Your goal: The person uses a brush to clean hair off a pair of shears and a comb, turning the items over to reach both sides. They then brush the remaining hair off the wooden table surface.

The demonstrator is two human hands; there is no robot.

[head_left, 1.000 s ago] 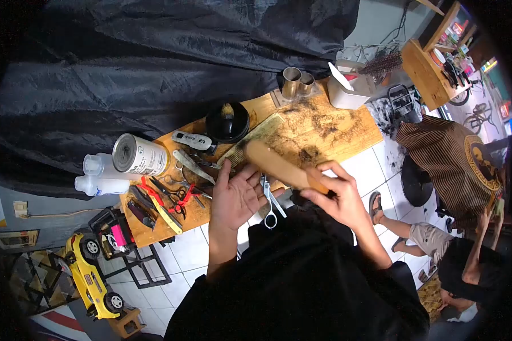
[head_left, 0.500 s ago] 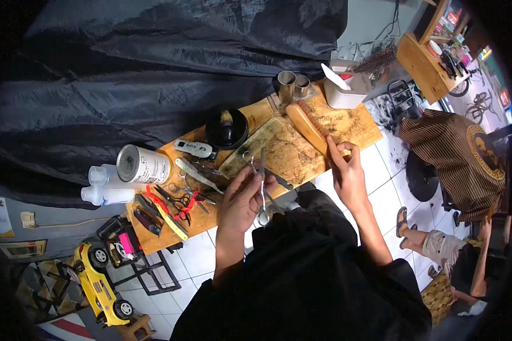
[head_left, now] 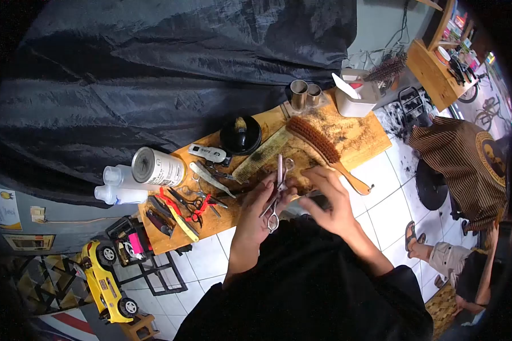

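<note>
A pair of metal scissors (head_left: 278, 190) lies in my left hand (head_left: 256, 213), whose fingers wrap round it, blades pointing up and away. Just to the right, my right hand (head_left: 333, 204) is spread and holds nothing. Beyond it a wooden-handled brush (head_left: 318, 141) rests bristles up on the wooden table (head_left: 361, 139). A wide pale comb (head_left: 261, 156) lies on the table left of the brush, and a folding razor (head_left: 210, 179) lies nearer the left hand.
White clippers (head_left: 207, 152), a black bowl (head_left: 250, 145), a can (head_left: 156, 167), red-handled scissors (head_left: 196, 216), metal cups (head_left: 299, 94) and a white box (head_left: 355, 102) crowd the table. Another person's legs (head_left: 418, 249) are at the right.
My right hand has left the brush, moved left and spread its fingers. The brush has turned over, bristles now up. The scissors have turned in my left hand, and the view has shifted slightly.
</note>
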